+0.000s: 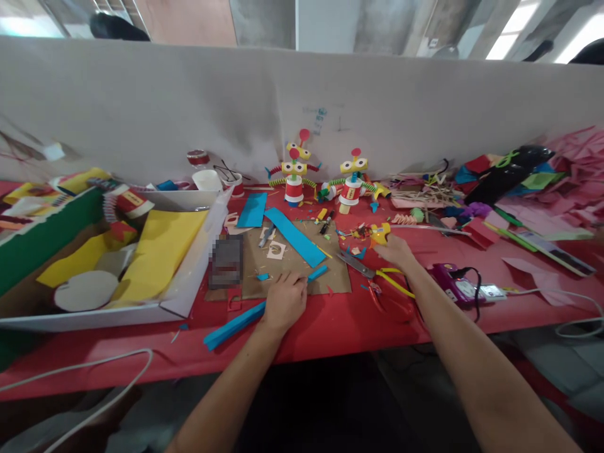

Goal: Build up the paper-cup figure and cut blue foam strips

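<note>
My left hand (285, 299) is closed over a long folded blue paper strip (236, 325) and presses it on a brown cardboard mat (342, 277). The strip sticks out on both sides of the hand. Farther right, my right hand (397, 253) reaches forward, its fingers closed at a small glossy yellow object (380, 234) whose kind I cannot make out. Below that hand lie yellow-handled scissors (394, 280) and red-handled pliers (384, 303). A flat blue paper strip (297, 238) and a utility knife (267, 236) rest on the mat.
Paper-cup figures (294, 189) stand at the back by a grey partition (189, 107). On the left is an open box (174, 308) with yellow paper (163, 248). A purple device (455, 286) with cables sits right. Pink paper (573, 170) is heaped far right.
</note>
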`<state>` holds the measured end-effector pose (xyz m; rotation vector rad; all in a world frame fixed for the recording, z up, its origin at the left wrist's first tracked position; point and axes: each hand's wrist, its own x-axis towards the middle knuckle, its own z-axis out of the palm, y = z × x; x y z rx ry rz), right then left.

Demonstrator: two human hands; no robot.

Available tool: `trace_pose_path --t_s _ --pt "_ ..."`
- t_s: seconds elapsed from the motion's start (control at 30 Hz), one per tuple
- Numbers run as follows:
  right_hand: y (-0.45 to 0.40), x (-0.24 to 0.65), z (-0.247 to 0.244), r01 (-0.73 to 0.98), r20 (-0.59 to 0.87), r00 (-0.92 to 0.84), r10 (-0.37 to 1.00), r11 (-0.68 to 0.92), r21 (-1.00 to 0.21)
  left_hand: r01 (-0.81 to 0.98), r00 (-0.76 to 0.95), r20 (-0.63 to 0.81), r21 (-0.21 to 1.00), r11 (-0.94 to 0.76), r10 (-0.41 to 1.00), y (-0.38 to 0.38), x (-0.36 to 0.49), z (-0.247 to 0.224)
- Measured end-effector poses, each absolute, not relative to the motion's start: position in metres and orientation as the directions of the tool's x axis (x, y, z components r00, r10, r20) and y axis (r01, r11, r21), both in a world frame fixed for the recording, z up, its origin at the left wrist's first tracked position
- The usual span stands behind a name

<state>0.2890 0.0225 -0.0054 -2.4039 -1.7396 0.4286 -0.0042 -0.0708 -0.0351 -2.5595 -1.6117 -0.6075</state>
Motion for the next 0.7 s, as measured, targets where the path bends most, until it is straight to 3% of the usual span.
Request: trace_pose_path --t_s 0.2,0.4,0.7 --pt "-0.001 0.284 0.028 0.925 0.091 0.373 0.923 -0.363 -0.112 0.875 0.39 0.351 0.148 -0.462 0.851 -0.07 -0.005 -0.035" --pt "-0.033 0.291 0.054 0.917 0.128 0.398 0.908 -0.396 -0.044 0.855 0.395 0.443 0.144 -0.499 0.805 -0.066 -0.006 -0.042" --pt "-0.073 0.305 0.095 0.917 0.274 0.35 0.896 -0.387 0.093 0.849 0.41 0.44 0.136 -0.511 0.799 -0.065 -0.007 -0.041"
